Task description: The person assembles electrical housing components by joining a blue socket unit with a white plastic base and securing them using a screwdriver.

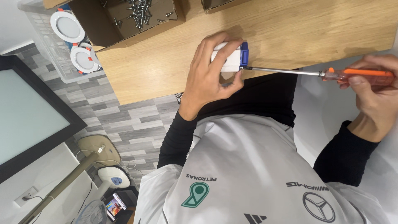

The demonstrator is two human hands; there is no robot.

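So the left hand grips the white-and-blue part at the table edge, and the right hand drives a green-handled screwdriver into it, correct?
Not quite: the screwdriver handle is orange, not green, as the head view shows. The rest holds: the left hand grips the white-and-blue part at the table edge, and the right hand holds the screwdriver with its tip at the part.

The left hand [207, 74] is hiding most of the white-and-blue part [230, 57]; the picture's edge is cutting off the cardboard box [124, 25] of screws [139, 10].
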